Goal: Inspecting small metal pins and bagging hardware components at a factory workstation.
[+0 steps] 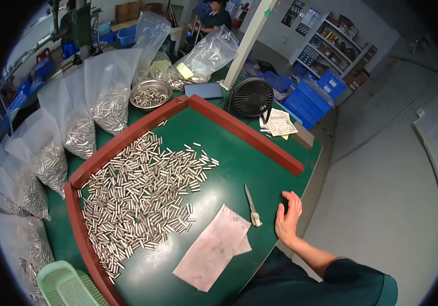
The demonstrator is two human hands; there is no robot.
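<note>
Green felt worktop (pixel 239 168): edged by a red raised border (pixel 244 133) on the far and left sides.
Right hand (pixel 288 217): flat on the near right rim of the worktop, fingers (pixel 295 200) loosely spread and extended, gripping nothing.
Left hand: out of view.
Knife (pixel 252 205): small, grey blade with pale handle, lying just left of the fingers, apart from them, blade pointing away.
Cloth (pixel 213 247): pinkish sheet, flat on the worktop, left of and nearer than the fingers, its corner just beside the knife handle.
Metal pins (pixel 142 194): short silvery cylinders in a broad loose heap, well left of the fingers, reaching the red border.
Clear bags (pixel 78 120): several, filled with similar pins, standing beyond the border, far left of the fingers.
Steel bowl (pixel 150 94): holding pins, far beyond the heap.
Black fan (pixel 252 98): small, upright, past the far border, well beyond the fingers.
Green basket (pixel 63 285): pale plastic, at the near left corner.
Papers (pixel 279 123): beside the fan.
</note>
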